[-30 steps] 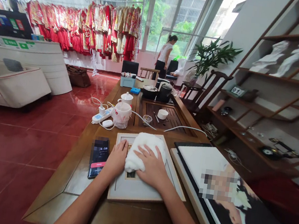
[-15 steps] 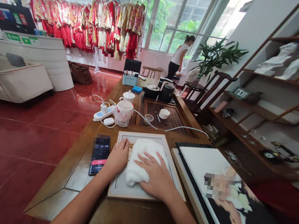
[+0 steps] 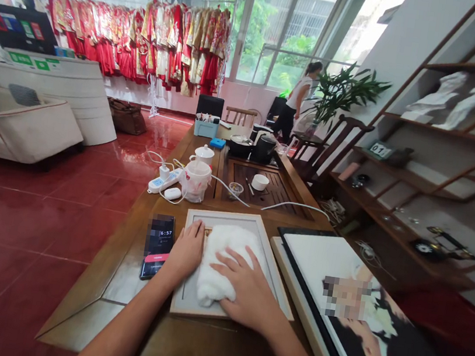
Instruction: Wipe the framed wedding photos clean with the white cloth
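Note:
A white-matted picture frame point(image 3: 263, 249) lies flat on the wooden table point(image 3: 213, 351) in front of me. A folded white cloth point(image 3: 227, 253) rests on its glass. My right hand point(image 3: 246, 288) lies flat on the near end of the cloth, fingers spread and pressing it down. My left hand point(image 3: 186, 251) rests on the frame's left edge with fingers stretched out, steadying it. A black phone point(image 3: 158, 246) showing a timer lies just left of that hand.
A large photo print on boards point(image 3: 360, 313) lies to the right of the frame. Farther up the table stand a power strip point(image 3: 164, 182), teapots point(image 3: 196, 179) and a tea tray point(image 3: 262, 187). A person point(image 3: 297, 99) stands by the far window. Shelves point(image 3: 423, 180) line the right wall.
My right hand has drawn the cloth toward me along the glass. The left hand has stayed on the frame's edge. The person at the window has walked to the right.

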Motion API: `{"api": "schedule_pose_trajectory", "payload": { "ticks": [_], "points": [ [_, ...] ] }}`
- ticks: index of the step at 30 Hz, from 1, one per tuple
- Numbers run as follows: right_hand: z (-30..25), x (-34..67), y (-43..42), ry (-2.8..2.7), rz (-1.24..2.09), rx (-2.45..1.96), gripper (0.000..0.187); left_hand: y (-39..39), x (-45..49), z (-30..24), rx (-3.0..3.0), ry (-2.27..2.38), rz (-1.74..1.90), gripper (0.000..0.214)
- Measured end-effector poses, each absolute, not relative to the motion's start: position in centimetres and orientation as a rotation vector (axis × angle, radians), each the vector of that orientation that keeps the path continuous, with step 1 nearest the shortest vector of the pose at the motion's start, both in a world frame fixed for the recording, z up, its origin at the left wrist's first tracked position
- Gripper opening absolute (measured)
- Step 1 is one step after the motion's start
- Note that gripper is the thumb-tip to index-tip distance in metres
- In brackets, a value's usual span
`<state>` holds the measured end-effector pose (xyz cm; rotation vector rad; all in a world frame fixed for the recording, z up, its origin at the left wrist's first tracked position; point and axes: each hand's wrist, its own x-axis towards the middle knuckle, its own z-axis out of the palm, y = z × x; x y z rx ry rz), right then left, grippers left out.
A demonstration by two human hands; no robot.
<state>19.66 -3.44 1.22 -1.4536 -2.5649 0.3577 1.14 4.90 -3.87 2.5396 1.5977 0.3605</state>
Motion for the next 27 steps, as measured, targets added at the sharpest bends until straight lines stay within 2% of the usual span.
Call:
{"api": "schedule_pose_trajectory", "payload": {
  "ticks": [5, 13, 22, 27],
  "points": [
    [1.3, 19.9, -3.2, -2.591, 0.387, -1.475, 0.058, 4.9, 1.2, -4.0, 2.544, 1.606, 0.380, 0.055],
    [0.3, 19.0, 0.3, -2.515, 0.120, -1.634, 0.064, 5.1, 0.9, -4.0, 2.535, 1.558, 0.344, 0.053],
    [1.9, 20.1, -4.6, -2.537, 0.366, -1.555, 0.056, 5.0, 1.2, -4.1, 2.560, 1.604, 0.389, 0.053],
    [1.7, 20.2, -3.4, -2.540, 0.340, -1.591, 0.056, 5.0, 1.2, -3.9, 2.562, 1.603, 0.367, 0.053]
  ]
}}
